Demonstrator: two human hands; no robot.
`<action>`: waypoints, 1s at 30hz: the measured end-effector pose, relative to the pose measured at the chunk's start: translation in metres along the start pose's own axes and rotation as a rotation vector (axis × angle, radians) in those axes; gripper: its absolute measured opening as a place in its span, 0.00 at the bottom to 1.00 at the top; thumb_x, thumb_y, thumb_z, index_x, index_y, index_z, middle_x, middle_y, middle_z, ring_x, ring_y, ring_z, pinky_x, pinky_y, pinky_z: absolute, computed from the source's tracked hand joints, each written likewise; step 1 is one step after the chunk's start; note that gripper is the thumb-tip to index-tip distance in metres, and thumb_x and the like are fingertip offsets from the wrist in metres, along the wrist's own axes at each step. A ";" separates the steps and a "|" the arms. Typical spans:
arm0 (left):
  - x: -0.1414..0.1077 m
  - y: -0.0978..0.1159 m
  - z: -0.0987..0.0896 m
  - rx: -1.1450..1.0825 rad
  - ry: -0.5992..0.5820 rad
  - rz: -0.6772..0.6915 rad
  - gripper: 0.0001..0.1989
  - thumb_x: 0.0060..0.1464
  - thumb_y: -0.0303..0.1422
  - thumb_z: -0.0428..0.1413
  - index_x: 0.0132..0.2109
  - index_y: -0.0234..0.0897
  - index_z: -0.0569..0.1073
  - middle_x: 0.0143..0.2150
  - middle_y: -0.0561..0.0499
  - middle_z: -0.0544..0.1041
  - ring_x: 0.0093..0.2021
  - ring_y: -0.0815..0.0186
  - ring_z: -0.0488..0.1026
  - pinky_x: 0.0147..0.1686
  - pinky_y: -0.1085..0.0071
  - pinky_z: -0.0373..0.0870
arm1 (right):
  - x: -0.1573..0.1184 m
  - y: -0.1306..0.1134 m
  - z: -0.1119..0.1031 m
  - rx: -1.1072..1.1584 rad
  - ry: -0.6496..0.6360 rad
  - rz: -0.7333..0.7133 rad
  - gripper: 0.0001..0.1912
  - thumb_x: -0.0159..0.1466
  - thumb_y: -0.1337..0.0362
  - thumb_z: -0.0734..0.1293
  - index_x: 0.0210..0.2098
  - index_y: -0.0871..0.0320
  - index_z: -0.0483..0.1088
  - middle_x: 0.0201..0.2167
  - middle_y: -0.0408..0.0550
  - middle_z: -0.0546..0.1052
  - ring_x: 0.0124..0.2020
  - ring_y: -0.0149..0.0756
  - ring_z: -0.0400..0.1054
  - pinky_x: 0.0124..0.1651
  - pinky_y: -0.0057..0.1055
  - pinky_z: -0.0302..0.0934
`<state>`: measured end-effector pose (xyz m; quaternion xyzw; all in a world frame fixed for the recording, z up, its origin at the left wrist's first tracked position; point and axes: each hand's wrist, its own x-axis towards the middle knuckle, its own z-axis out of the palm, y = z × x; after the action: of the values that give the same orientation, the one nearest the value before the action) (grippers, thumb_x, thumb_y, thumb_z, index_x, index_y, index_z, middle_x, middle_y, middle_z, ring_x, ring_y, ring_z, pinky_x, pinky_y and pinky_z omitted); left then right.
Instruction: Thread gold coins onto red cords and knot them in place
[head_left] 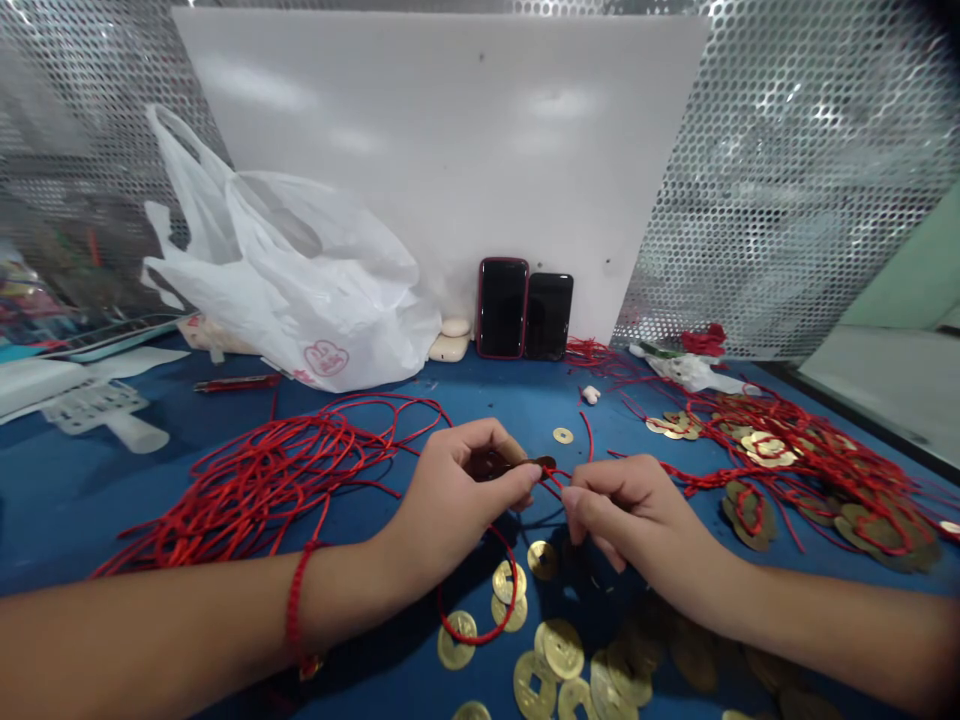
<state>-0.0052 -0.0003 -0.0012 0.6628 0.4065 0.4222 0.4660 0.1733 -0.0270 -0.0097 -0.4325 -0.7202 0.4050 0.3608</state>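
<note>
A big white board (442, 140) stands at the back of the blue table (487, 396), with shiny metal full of little holes (757, 180) behind it. My left hand (455, 490) is closed in a pinch, thumb against finger, and it has hold of a dark coin (546, 462) with red string (556, 476) on it. The coin is up over the middle of the table. My right hand (651, 520) is beside it, finger and thumb squeezed shut on the string. Under my hands lie loose gold coins (561, 648), and a loop of red string (513, 598) hangs by them. A messy red string pile (281, 475) is on the left, near a white bag (322, 290). On the right are tied coins (769, 449) in more red string. Two phones (503, 308) lean on the board.
</note>
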 end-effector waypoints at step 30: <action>-0.009 0.004 0.003 -0.010 -0.065 0.091 0.08 0.46 0.33 0.60 0.27 0.34 0.70 0.23 0.54 0.73 0.24 0.72 0.68 0.25 0.76 0.65 | 0.003 -0.001 -0.007 0.040 -0.049 -0.093 0.09 0.65 0.58 0.59 0.36 0.56 0.62 0.33 0.44 0.66 0.35 0.30 0.59 0.38 0.27 0.59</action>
<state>-0.0050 -0.0108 0.0003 0.6916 0.3586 0.4230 0.4627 0.1778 -0.0231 -0.0053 -0.3812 -0.7400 0.4127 0.3699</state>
